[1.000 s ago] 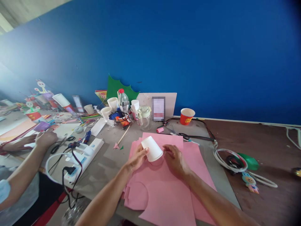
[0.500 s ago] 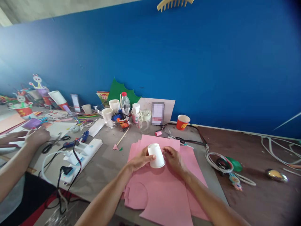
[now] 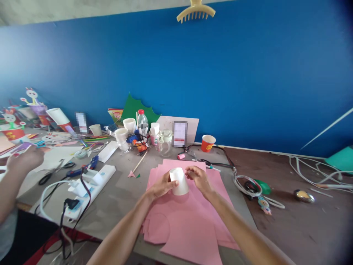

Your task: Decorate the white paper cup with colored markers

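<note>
A plain white paper cup (image 3: 180, 184) is upside down over pink paper (image 3: 193, 224), its wider end toward me. My left hand (image 3: 164, 186) grips its left side, with the thumb across the front. Just right of the cup, a small gap away, my right hand (image 3: 199, 179) hovers with bent fingers slightly apart; I make out nothing in them. The pink sheets lie stacked under both hands, and a round outline marks the piece at lower left.
A red paper cup (image 3: 208, 143), glass jar (image 3: 166, 142) and bottle (image 3: 142, 120) stand behind. On the left lie a power strip (image 3: 103, 180), glue gun (image 3: 82, 167) and scissors (image 3: 52, 173). Another person's hand (image 3: 24, 159) works at far left. Coiled cable (image 3: 248, 186) lies right.
My right hand's fingers have moved slightly away from the white paper cup. My left hand keeps hold of it. The view has shifted right, and the other person's hand has moved.
</note>
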Demonstrator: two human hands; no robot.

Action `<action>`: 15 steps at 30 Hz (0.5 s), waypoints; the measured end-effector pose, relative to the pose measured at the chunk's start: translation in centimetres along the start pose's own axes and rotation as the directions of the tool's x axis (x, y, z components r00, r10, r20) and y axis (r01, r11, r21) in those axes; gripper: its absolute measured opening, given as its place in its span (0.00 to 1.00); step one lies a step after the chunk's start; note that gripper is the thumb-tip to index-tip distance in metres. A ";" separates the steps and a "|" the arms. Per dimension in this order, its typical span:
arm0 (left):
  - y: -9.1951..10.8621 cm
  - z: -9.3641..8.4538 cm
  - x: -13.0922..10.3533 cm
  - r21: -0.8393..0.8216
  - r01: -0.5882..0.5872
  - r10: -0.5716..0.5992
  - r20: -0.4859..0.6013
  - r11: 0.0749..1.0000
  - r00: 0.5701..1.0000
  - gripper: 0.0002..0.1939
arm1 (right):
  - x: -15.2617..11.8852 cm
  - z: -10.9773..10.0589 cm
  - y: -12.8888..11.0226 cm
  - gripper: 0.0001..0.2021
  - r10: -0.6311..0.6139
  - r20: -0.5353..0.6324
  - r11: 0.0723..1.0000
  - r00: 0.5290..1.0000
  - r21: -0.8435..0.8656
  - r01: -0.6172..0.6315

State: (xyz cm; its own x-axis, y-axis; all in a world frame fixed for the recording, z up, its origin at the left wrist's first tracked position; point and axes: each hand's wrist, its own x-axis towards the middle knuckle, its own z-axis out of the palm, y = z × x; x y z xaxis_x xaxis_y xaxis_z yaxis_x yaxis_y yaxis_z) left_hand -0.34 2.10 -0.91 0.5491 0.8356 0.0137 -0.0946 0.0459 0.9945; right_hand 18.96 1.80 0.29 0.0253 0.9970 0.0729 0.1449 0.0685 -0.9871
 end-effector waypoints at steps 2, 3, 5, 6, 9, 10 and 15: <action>0.0 0.0 0.0 0.005 -0.003 0.003 -0.001 1.000 1.000 0.37 | 0.1 0.2 -0.1 0.13 -0.020 -0.017 1.000 1.000 0.008 0.021; 0.0 0.0 0.0 0.009 -0.002 0.002 -0.003 1.000 1.000 0.37 | 0.1 0.3 -0.2 0.13 -0.033 -0.022 0.999 0.999 0.008 0.033; 0.0 0.0 0.0 0.006 -0.003 0.003 -0.007 1.000 1.000 0.37 | 0.2 0.4 -0.2 0.13 -0.059 -0.026 0.998 0.998 -0.003 0.059; 0.0 0.0 0.0 0.001 -0.005 0.005 -0.005 1.000 1.000 0.37 | 0.3 0.4 -0.1 0.13 -0.074 -0.024 0.997 0.997 -0.014 0.073; 0.1 0.1 0.0 -0.016 -0.010 0.010 0.006 1.000 1.000 0.35 | 0.2 0.5 0.2 0.13 -0.124 -0.005 0.990 0.992 -0.064 0.123; 0.1 0.1 0.0 -0.021 -0.013 0.013 0.012 1.000 1.000 0.35 | 0.2 0.6 0.3 0.13 -0.145 0.004 0.986 0.989 -0.089 0.144; 0.2 0.1 -0.1 -0.018 -0.004 0.004 0.003 1.000 1.000 0.37 | 0.3 0.3 0.6 0.12 -0.279 -0.010 0.915 0.960 -0.305 0.262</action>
State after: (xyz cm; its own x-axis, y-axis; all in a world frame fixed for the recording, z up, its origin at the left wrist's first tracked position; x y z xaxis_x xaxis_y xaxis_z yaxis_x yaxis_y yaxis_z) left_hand -0.32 1.98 -0.74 0.5516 0.8339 0.0181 -0.1117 0.0523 0.9924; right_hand 18.72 2.12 -0.33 -0.0062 0.9381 0.3464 0.4410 0.3135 -0.8410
